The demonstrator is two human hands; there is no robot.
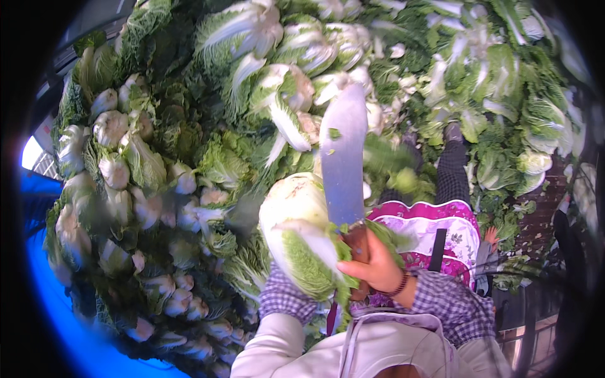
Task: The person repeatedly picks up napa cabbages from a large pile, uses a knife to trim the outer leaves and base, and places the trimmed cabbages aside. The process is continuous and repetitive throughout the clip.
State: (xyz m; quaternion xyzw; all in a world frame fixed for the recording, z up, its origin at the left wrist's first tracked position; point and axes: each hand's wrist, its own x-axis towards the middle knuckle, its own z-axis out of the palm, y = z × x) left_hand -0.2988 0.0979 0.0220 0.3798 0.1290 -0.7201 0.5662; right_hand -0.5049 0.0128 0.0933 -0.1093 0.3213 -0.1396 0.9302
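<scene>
My right hand point(380, 267) grips the wooden handle point(357, 245) of a broad knife. The knife's blade point(344, 156) points away from me, with bits of green leaf stuck to it. My right thumb lies against the leaves of a napa cabbage point(295, 203), just left of the handle. The pale root end of this cabbage faces away from me. My left sleeve cuff point(288, 293) runs in under the cabbage, which rests on my left hand; the hand itself is hidden behind it. Loose green leaves hang beside the handle.
A large pile of napa cabbages point(111, 130) rises on the left, and more point(302, 45) lie ahead. Trimmed leaves point(501, 75) cover the ground at the right. A brick floor point(543, 208) shows there. Another person's hand point(491, 237) is at the right. Blue sheeting point(94, 349) borders the pile.
</scene>
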